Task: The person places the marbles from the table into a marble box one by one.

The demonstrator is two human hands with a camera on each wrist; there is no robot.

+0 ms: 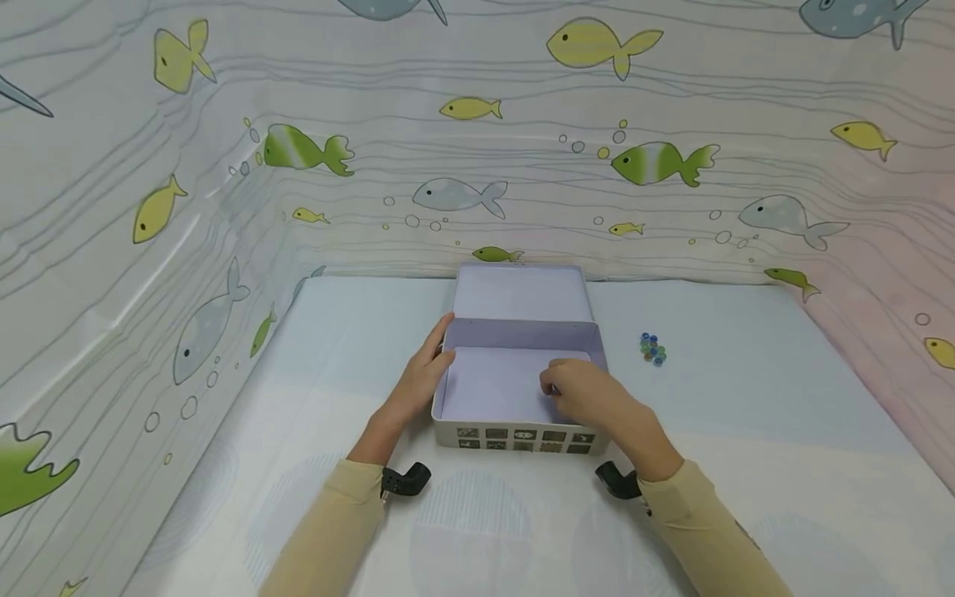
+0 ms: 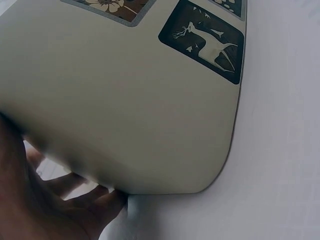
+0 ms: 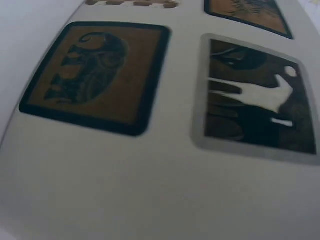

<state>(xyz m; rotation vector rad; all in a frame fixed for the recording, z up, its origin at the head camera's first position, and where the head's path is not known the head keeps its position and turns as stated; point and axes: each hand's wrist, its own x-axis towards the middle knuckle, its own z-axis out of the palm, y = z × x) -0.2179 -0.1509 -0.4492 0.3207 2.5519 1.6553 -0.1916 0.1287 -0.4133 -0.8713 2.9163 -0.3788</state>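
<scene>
A tin box stands with its hinged lid raised at the back. Its inside is pale lilac, and picture squares decorate its outer walls, among them a deer and an elephant. My left hand grips the left wall, thumb at the rim and fingers along the outside. Over the right part of the box, my right hand has curled fingers pinching a small dark bluish thing that looks like a marble, mostly hidden. The right wrist view shows only the box's front wall, not the fingers.
Several blue, green and amber glass marbles lie in a cluster to the right of the box on the pale tabletop. A fish-patterned sheet rises behind the table and along both sides.
</scene>
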